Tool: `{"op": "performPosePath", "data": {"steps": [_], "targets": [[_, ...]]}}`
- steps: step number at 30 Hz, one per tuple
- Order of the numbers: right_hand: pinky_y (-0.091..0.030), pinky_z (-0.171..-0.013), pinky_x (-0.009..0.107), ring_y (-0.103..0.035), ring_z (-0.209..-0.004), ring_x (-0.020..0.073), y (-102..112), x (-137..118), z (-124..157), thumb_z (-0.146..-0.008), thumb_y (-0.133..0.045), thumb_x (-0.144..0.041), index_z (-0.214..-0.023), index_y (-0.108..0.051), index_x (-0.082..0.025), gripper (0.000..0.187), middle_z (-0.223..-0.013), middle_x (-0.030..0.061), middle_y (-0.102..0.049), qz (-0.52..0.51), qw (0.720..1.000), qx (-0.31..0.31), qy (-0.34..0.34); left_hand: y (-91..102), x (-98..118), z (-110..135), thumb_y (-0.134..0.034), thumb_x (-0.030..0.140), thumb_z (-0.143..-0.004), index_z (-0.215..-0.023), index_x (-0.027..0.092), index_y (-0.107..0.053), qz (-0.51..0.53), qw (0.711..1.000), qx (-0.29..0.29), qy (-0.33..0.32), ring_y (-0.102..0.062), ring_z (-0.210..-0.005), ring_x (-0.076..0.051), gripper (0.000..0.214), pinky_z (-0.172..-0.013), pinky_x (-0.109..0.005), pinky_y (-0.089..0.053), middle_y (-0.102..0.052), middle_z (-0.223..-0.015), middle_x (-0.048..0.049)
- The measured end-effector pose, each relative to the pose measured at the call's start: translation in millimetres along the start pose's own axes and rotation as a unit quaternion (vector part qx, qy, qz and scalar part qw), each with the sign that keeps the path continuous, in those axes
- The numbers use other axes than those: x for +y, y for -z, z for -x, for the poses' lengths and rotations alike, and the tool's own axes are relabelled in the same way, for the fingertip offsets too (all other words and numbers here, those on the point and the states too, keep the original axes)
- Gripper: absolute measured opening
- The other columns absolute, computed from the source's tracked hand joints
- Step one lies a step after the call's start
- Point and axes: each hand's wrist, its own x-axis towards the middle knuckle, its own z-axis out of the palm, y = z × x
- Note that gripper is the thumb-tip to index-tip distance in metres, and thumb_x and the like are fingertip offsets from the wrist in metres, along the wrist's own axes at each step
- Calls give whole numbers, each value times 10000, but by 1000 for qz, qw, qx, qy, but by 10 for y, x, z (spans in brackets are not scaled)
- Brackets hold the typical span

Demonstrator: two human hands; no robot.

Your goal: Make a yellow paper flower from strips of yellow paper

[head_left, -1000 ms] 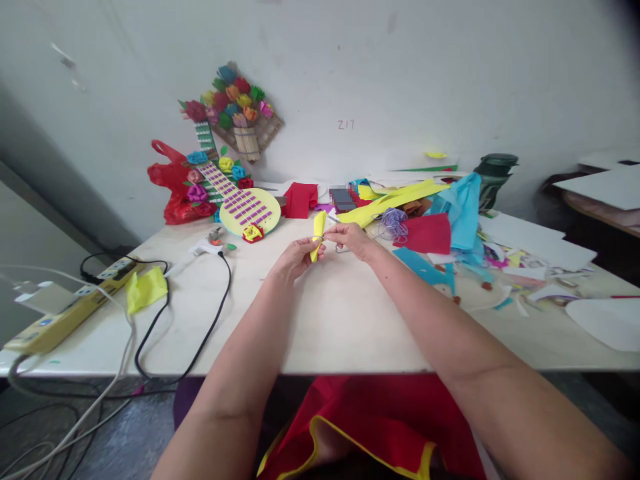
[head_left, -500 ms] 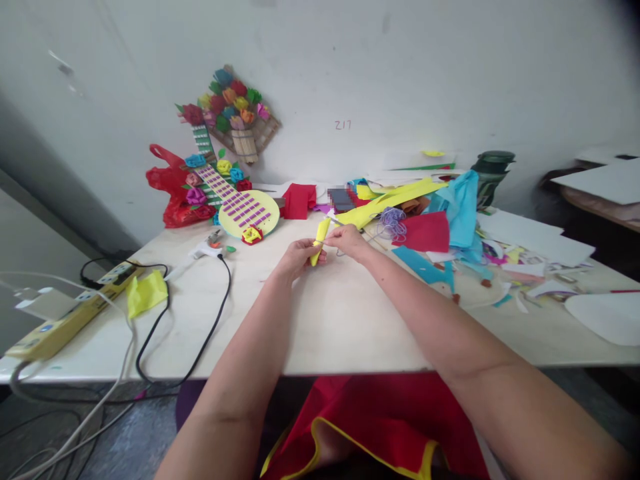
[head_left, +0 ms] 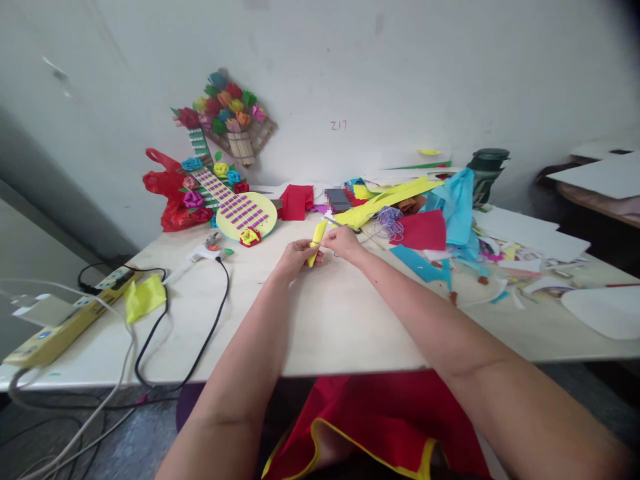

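Above the middle of the table, my left hand [head_left: 295,257] is closed round the lower end of a rolled yellow paper piece [head_left: 316,239]. My right hand [head_left: 343,241] pinches the same roll near its upper end, and a thin pale stick or tool pokes out of its fingers to the left. The roll leans up and to the right between the two hands. A tangle of purple thread [head_left: 389,220] lies just beyond my right hand.
A paper guitar with flowers [head_left: 235,210], a red bag [head_left: 167,193] and a flower wall piece [head_left: 227,113] stand back left. A glue gun [head_left: 203,252], its black cable and a yellow power strip [head_left: 60,320] lie left. Coloured paper scraps [head_left: 440,213] cover the right.
The yellow roll has tilted from upright to leaning and looks tighter. Both hands have shifted slightly away from me with it.
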Motion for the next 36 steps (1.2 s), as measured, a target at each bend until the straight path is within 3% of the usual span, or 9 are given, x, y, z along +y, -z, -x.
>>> {"op": "performPosePath", "data": {"steps": [4,8,13,21,30,36], "targets": [[-413,-558,224,-594,-627,154,21,-45,34,-648,-583,-220,-672,-716,-130,162,-638,42,-675,31,999,-4,5,-16,35,23,-707,254,-628,-858,97,-573,-17,1000,6,20,-577,-536,-88,309,-570,-228,-473,-650,-760,-50],[-412,-600,217,-602,-657,156,28,-97,60,-639,-572,-188,-653,-721,-135,158,-663,46,-686,72,997,-7,15,-56,66,41,-658,217,-672,-823,106,-557,-74,997,12,33,-564,-493,-93,213,-479,-191,-415,-629,-629,-33],[-390,-592,213,-596,-673,155,24,-158,77,-657,-560,-205,-682,-727,-137,182,-686,53,-689,112,994,-6,3,-85,45,-2,-622,199,-689,-742,132,-532,-179,982,54,1,-518,-416,-84,124,-400,-171,-339,-571,-519,9],[-360,-571,216,-587,-676,154,7,-203,111,-668,-547,-218,-699,-725,-153,192,-698,54,-691,132,991,6,-6,-75,-36,-97,-564,141,-685,-718,157,-506,-241,965,96,-26,-464,-388,-74,68,-409,-194,-378,-521,-530,40],[-392,-620,208,-601,-716,144,-43,-157,111,-702,-534,-224,-745,-711,-164,192,-743,32,-698,63,998,6,14,-21,-22,-74,-551,160,-702,-703,144,-499,-168,982,82,-38,-432,-429,-64,54,-447,-196,-407,-495,-534,32],[-385,-614,226,-591,-704,150,-59,-188,119,-747,-522,-263,-795,-709,-157,220,-765,52,-696,100,995,-5,3,-15,2,-22,-559,226,-726,-721,142,-496,-118,990,61,-42,-394,-418,-54,105,-437,-195,-406,-463,-533,35]]}}
